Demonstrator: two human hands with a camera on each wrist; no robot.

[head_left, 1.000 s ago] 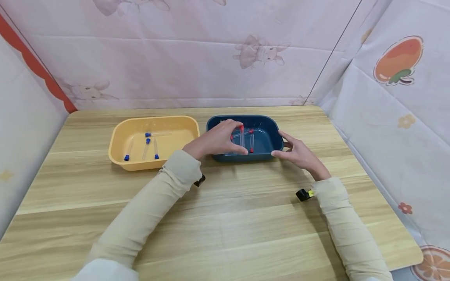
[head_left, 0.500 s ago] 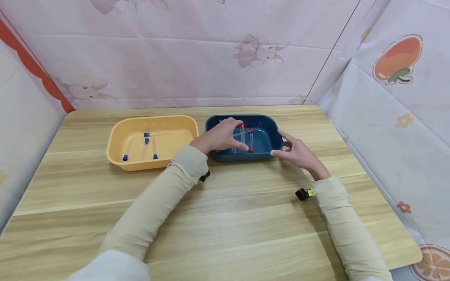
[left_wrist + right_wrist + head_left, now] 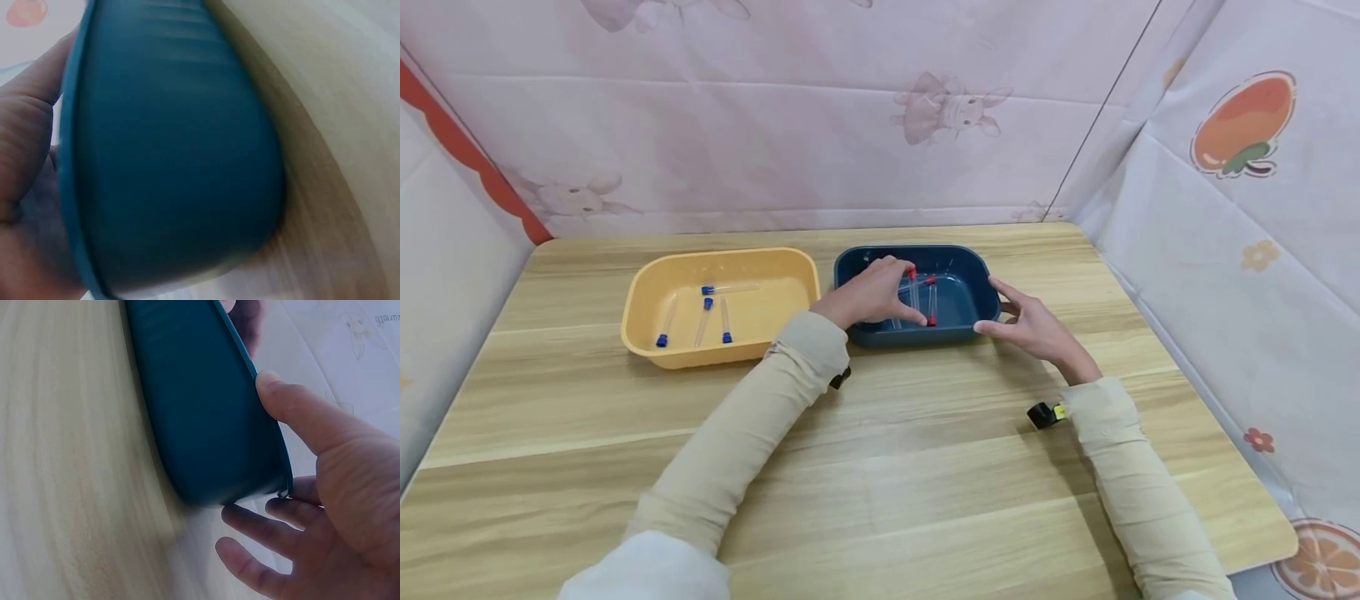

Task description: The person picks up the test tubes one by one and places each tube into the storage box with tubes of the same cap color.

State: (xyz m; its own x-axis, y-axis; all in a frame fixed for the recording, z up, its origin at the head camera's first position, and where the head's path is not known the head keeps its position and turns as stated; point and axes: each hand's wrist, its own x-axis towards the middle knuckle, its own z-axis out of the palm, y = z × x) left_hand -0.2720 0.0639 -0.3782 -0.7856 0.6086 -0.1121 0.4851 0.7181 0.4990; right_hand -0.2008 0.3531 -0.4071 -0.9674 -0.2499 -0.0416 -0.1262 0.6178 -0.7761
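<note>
Red-capped tube (image 3: 913, 292): held upright-ish over the inside of the blue tray, cap at the far end, clear body running toward the near wall.
Left hand (image 3: 871, 293): reaches over the tray's near-left rim; fingers and thumb curl round the clear tube and pinch it. In the left wrist view only the palm (image 3: 25, 187) shows behind the tray wall.
Other red-capped tubes (image 3: 932, 302): lie on the tray floor just right of the held one, red caps showing.
Blue tray (image 3: 970, 265): sits on the table right of centre, toward the far edge; its dark outer wall (image 3: 200, 425) fills the right wrist view.
Right hand (image 3: 1033, 325): at the tray's near-right corner, thumb (image 3: 300, 412) laid on the rim, fingers loosely spread beside the wall, holding nothing.
Yellow tray (image 3: 647, 287): just left of the blue one, not touching it.
Blue-capped tubes (image 3: 707, 310): four lie loose on the yellow tray's floor.
Table (image 3: 910, 475): pale wood, with both trays on its far half.
Backdrop (image 3: 775, 125): pink sheet printed with rabbits, behind the table.
</note>
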